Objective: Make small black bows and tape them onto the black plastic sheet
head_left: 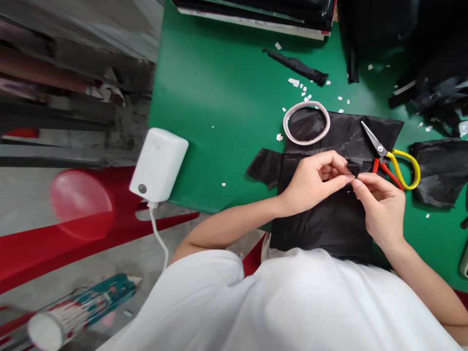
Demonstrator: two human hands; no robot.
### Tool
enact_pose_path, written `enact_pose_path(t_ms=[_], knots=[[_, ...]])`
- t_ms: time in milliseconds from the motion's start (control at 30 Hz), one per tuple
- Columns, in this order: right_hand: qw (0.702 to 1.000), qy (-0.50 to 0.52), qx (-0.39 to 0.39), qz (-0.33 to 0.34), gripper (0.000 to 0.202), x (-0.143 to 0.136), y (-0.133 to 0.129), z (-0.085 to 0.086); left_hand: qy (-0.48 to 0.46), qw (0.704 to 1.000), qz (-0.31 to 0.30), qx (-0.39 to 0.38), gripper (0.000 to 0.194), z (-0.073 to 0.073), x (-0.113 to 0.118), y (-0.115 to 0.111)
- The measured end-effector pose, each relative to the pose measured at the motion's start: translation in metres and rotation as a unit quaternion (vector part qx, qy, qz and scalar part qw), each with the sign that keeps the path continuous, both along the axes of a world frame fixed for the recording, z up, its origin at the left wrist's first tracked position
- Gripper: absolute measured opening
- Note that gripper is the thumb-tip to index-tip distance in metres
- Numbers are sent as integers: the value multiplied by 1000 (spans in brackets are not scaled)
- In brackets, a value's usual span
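Note:
My left hand (321, 176) and my right hand (382, 204) meet fingertip to fingertip over a black sheet (321, 229) that looks like plastic or thin fabric. Between the pinched fingers sits a small folded piece of black material (354, 167). Both thumbs press at its lower edge. Just right of the fingers, scissors (380, 148) with one yellow and one red handle lie partly spread, blades pointing up and left. A whitish tape ring (306, 123) rests flat on the upper left part of the sheet.
White paper bits (293, 81) are scattered about the green table (212, 97). A rolled black strip (296, 66) lies farther back. Books (256, 19) are stacked at the far edge. A white power bank (159, 163) with a cable hangs over the left side. More black pieces (438, 170) lie right.

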State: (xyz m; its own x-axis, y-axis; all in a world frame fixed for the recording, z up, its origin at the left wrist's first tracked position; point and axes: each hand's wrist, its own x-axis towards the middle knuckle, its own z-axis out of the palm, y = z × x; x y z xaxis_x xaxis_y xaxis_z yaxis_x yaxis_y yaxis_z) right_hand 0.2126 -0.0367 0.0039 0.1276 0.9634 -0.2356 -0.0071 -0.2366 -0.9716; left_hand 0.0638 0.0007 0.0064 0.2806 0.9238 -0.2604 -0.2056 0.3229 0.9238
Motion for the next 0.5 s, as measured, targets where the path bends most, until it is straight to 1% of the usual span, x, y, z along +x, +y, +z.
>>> enact_pose_path(t_ms=[167, 300, 400, 500], knots=[[993, -69, 79, 47, 11, 3, 1, 3, 50, 998, 26, 24, 35, 3, -2, 1], [987, -63, 132, 64, 10, 5, 3, 3, 44, 999, 11, 16, 39, 3, -3, 4], [988, -67, 124, 61, 10, 7, 4, 3, 34, 999, -13, 8, 40, 2, -4, 4], [992, -67, 91, 59, 10, 8, 4, 4, 38, 998, -48, 16, 40, 0, -4, 4]])
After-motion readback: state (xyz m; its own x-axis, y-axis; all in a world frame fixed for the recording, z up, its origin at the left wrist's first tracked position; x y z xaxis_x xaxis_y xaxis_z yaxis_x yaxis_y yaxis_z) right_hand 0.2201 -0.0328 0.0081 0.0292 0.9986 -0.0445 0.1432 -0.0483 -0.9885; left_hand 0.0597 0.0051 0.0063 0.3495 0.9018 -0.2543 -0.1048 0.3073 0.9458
